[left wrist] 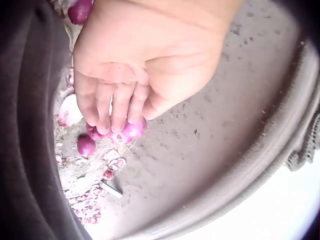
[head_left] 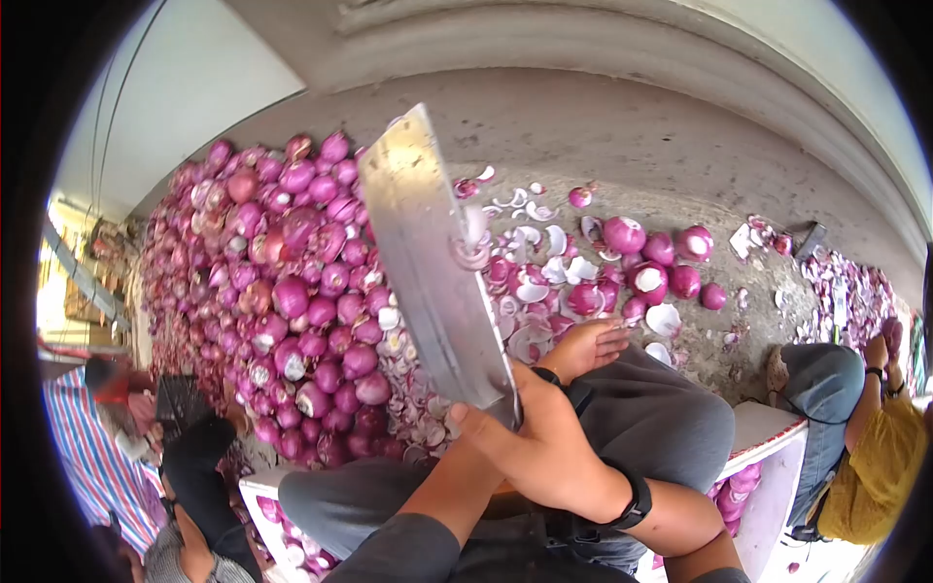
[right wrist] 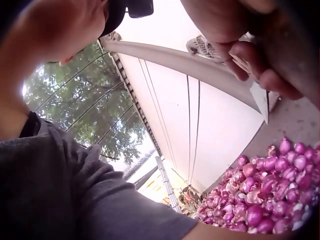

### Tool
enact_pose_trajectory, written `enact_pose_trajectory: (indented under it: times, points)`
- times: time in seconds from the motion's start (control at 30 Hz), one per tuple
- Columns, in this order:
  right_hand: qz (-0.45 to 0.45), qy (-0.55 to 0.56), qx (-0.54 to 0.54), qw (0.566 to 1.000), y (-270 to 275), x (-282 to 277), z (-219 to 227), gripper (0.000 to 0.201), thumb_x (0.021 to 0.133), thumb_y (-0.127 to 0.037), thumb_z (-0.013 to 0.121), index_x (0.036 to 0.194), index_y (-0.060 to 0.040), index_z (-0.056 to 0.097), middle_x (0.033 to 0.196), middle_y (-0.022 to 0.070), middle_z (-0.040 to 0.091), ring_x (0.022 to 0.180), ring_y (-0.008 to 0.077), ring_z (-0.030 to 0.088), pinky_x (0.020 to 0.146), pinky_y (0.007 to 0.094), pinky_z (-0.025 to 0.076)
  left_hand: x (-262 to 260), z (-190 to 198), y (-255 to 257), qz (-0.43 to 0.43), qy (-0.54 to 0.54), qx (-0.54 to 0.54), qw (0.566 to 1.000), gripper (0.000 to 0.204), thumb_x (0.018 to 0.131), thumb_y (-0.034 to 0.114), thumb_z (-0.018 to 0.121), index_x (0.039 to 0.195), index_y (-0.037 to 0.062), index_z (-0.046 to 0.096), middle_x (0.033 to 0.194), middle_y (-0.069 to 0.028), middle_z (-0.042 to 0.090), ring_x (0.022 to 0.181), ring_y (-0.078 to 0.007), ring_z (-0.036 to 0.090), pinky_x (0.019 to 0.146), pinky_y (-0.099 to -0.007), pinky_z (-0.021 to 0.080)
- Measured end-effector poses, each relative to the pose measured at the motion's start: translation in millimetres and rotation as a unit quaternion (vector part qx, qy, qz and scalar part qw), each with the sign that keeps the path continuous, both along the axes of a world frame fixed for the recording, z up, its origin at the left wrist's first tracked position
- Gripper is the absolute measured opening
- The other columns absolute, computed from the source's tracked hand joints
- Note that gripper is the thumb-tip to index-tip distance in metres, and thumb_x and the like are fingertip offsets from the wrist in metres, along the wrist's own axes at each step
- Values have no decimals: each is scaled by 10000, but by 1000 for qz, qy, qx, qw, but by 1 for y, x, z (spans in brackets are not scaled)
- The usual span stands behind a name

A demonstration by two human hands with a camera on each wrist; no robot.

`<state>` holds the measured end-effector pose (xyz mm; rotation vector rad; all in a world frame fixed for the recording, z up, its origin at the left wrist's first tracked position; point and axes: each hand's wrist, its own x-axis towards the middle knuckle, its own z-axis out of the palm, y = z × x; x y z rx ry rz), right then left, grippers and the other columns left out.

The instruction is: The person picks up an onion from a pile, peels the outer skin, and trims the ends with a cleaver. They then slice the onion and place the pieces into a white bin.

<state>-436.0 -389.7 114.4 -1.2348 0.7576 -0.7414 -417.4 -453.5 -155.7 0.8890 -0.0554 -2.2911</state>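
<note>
My right hand (head_left: 559, 452) grips a broad-bladed cleaver (head_left: 428, 272) near its base, the blade pointing up and away. In the right wrist view, curled fingers (right wrist: 250, 55) surround it and part of the blade (right wrist: 260, 100) shows. A pale onion piece (head_left: 473, 225) with purple skin overlaps the blade's edge. Beneath the right arm, my left hand (head_left: 593, 348) reaches across to the right. In the left wrist view its palm (left wrist: 135, 60) faces the camera, fingers extended and holding nothing. Peeled onions (head_left: 649, 280) and white skins (head_left: 663, 319) lie just beyond it.
A large heap of purple onions (head_left: 301, 291) covers the floor at left, with peelings (head_left: 413, 398) along its near side. More peelings (head_left: 850, 291) are piled at right, near a seated person in a yellow top (head_left: 880, 466). Other people sit at lower left. A wall ledge (head_left: 622, 117) runs behind.
</note>
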Motion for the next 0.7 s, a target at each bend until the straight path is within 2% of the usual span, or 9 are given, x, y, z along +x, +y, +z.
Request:
enact_pose_trajectory:
  times: [0.1,0.13,0.17,0.2,0.3,0.43,0.47,0.5,0.7]
  points:
    - [12,-35,89,995,9,4,21,312,871,-98,610,1138,46,537,921,84,648,839,126,588,765,278,473,27,-9,39,44,-34,69,996,310,942,256,514,1216,117,552,1226,-47,582,1086,-194,568,908,-337,452]
    - [19,-21,207,978,12,7,26,309,871,-109,617,1130,40,541,936,62,641,868,114,580,792,270,463,38,-15,53,58,-54,110,991,293,926,259,534,1181,121,573,1204,-45,594,1100,-197,559,912,-340,443]
    - [16,-17,155,988,15,15,21,233,865,-161,652,971,-5,515,582,-22,493,432,51,444,393,192,346,50,-21,70,75,-72,153,983,277,910,262,554,1146,124,593,1182,-43,606,1114,-201,550,916,-342,433]
    - [21,-20,163,986,19,20,21,223,867,-170,646,941,-7,514,578,-19,494,432,58,451,394,196,349,65,-24,87,103,-74,159,979,277,910,262,554,1146,124,593,1182,-43,606,1114,-201,550,916,-342,433]
    - [50,-19,214,975,29,31,24,182,872,-163,616,869,-11,515,573,-2,497,418,73,449,392,210,345,117,-27,139,91,-227,-14,969,238,891,291,573,1071,136,592,1121,-20,627,1077,-176,564,880,-335,440]
    - [85,-35,247,965,40,47,24,159,849,-129,579,786,-25,476,558,20,424,390,108,386,400,255,363,171,-7,194,59,-389,-173,903,212,872,319,592,996,148,590,1059,3,648,1040,-151,579,844,-328,448]
    - [83,-28,243,966,42,52,26,150,844,-136,570,787,-38,472,575,18,411,410,104,376,427,271,376,185,7,200,137,-293,-5,946,201,858,316,600,970,150,590,1022,17,652,1027,-145,582,839,-333,436]
    - [97,-30,242,965,46,56,25,150,844,-136,570,787,-38,472,575,18,411,410,104,376,427,271,376,196,16,208,210,-180,160,948,190,843,313,607,944,152,590,985,31,656,1014,-138,585,834,-339,425]
    - [41,7,274,961,74,83,-3,125,838,-135,554,778,-77,460,604,0,413,453,93,387,472,280,381,258,32,281,256,-215,172,927,401,833,320,634,1174,133,538,1260,-37,522,1162,-236,492,975,-479,350]
